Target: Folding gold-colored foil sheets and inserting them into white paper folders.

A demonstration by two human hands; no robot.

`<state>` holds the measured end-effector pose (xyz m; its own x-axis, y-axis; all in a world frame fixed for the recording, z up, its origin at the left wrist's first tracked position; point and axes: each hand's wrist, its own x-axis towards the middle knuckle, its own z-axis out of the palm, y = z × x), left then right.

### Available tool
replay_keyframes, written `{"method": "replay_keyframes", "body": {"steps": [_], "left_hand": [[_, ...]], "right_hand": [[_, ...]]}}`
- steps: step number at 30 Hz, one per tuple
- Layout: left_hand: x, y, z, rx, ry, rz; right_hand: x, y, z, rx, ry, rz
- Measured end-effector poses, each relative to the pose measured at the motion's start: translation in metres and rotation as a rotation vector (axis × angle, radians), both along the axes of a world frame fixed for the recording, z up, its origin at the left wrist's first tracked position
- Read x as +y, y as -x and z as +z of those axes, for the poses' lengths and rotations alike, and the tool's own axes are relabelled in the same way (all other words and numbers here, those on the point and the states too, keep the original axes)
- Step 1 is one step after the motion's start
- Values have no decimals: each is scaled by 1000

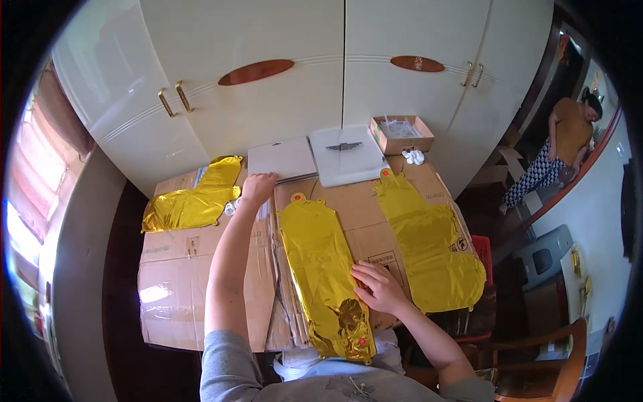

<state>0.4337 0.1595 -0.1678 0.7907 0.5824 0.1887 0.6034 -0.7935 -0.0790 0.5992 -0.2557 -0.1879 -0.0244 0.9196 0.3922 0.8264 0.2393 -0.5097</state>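
Three flat gold foil balloons lie on a cardboard-covered surface (181, 268). My right hand (379, 287) presses on the right edge of the middle gold balloon (321, 268), fingers spread, holding it flat. My left hand (258, 187) reaches far forward and rests at the near edge of a grey flat packet (281, 158), next to a small white object (232, 206); its fingers are curled and I cannot tell whether they hold anything. A second gold balloon (429, 241) lies to the right, a third, crumpled gold balloon (191, 197) to the far left.
A white flat packet (347, 155) and a small open cardboard box (402, 134) sit at the back beside a white crumpled wad (414, 157). White cupboard doors (301, 67) stand behind. Another person (559, 151) stands at the right. A wooden chair (556, 348) is at lower right.
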Motion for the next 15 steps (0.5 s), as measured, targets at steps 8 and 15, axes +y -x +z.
{"method": "replay_keyframes", "body": {"steps": [8, 15], "left_hand": [[15, 1, -12, -146, -107, -38], [-17, -7, 13, -135, -108, -62]], "right_hand": [[2, 1, -3, 34, -14, -17], [0, 2, 2, 27, -68, -11]]}}
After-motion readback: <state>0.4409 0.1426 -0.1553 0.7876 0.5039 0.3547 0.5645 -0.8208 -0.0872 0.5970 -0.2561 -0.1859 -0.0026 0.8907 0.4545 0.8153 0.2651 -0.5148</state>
